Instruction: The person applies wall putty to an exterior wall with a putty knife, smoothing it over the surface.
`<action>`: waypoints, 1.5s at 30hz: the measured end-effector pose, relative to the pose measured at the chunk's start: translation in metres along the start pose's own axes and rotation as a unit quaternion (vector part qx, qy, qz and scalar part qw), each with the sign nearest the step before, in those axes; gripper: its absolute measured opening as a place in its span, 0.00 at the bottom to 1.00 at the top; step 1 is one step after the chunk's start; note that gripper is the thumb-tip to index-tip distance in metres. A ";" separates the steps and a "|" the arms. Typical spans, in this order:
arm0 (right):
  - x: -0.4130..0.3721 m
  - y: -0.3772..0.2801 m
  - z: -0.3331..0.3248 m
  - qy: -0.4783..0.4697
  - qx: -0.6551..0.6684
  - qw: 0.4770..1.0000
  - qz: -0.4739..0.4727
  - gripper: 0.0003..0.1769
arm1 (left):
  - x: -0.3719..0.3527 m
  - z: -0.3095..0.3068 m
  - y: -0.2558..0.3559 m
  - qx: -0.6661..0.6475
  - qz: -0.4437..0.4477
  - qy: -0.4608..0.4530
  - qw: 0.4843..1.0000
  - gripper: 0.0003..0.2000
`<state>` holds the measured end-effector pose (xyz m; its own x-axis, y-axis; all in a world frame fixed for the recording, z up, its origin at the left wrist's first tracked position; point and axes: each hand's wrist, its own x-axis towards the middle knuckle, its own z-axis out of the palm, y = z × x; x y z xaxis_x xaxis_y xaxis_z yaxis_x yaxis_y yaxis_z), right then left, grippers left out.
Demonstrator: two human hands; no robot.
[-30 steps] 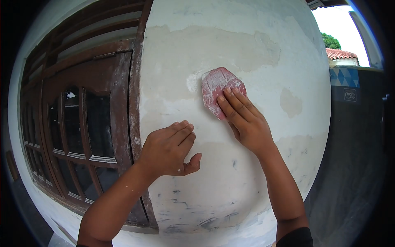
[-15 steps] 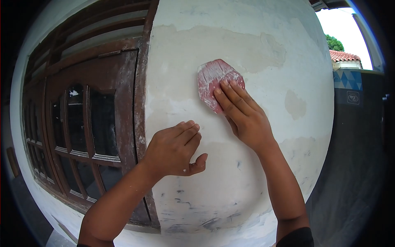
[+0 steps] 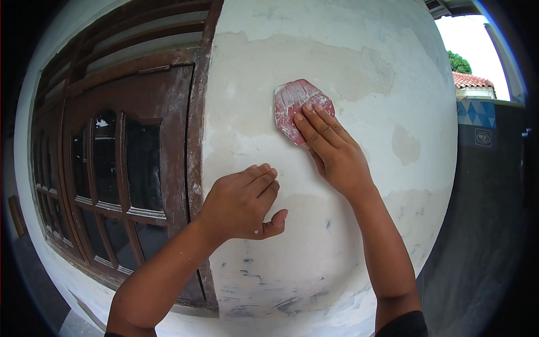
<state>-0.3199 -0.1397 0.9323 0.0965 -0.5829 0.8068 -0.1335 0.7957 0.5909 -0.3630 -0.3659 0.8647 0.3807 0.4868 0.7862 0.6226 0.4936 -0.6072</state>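
My right hand (image 3: 339,160) presses a flat, many-sided red pad (image 3: 292,101), streaked with white, against the pale wall (image 3: 314,174). Its fingers lie outstretched over the pad's lower right part, and the thumb is mostly hidden beneath. Lower and to the left, my left hand (image 3: 241,202) holds nothing; its fingers are extended side by side and its thumb stands apart. Those fingertips are close to the wall surface, below the pad. A few white specks dot the left hand and forearm. Around the pad the wall shows a large beige patch (image 3: 269,56) above.
A brown wooden window (image 3: 174,140) with dark glass panes and a worn frame fills the left side. Dark scuffs (image 3: 286,303) mark the lower wall. At the right stands a dark panel (image 3: 477,196) with a blue patterned strip, and a tiled roof (image 3: 471,80) shows beyond.
My right hand and the red pad have slid slightly up along the wall. The left hand keeps nearly the same place and pose. The view has shifted a little.
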 end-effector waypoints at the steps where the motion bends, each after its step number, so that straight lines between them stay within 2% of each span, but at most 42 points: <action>1: 0.001 0.001 0.003 -0.012 0.008 1.000 0.002 0.27 | 0.000 0.000 0.000 0.000 -0.001 0.000 1.000 0.18; 7: -0.034 -0.006 -0.002 -0.003 0.021 1.000 0.016 0.28 | -0.001 -0.001 0.000 -0.012 -0.001 0.002 1.000 0.18; 13: -0.005 -0.001 0.001 0.005 0.010 1.000 0.004 0.27 | 0.000 -0.001 0.000 -0.006 -0.001 0.004 1.000 0.18; 19: -0.029 -0.006 -0.003 -0.005 0.014 1.000 0.007 0.27 | 0.000 -0.002 0.001 -0.005 0.000 0.001 1.000 0.18; 25: -0.007 -0.003 -0.001 0.004 0.017 1.000 0.002 0.27 | 0.001 0.000 0.000 -0.004 0.000 -0.001 1.000 0.18; 28: -0.016 -0.004 0.002 -0.018 0.015 1.000 0.001 0.26 | 0.001 -0.001 0.000 -0.004 -0.001 0.002 1.000 0.18; 31: -0.028 -0.006 -0.005 0.001 0.023 1.000 0.004 0.26 | 0.001 -0.002 0.000 0.000 0.000 -0.001 1.000 0.18; 38: -0.004 -0.001 -0.003 0.018 0.002 1.000 -0.017 0.26 | 0.001 0.000 0.000 0.001 0.001 0.006 1.000 0.17; 41: -0.016 -0.002 -0.004 -0.017 0.014 1.000 -0.016 0.26 | 0.001 -0.001 -0.001 -0.004 0.001 0.009 1.000 0.18; 45: -0.018 -0.004 -0.013 0.005 0.010 1.000 -0.007 0.26 | 0.000 -0.002 -0.001 0.002 0.002 0.003 1.000 0.18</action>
<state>-0.3079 -0.1302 0.9147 0.1088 -0.5915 0.7990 -0.1523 0.7843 0.6014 -0.3625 -0.3677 0.8657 0.3869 0.4846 0.7845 0.6182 0.4950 -0.6106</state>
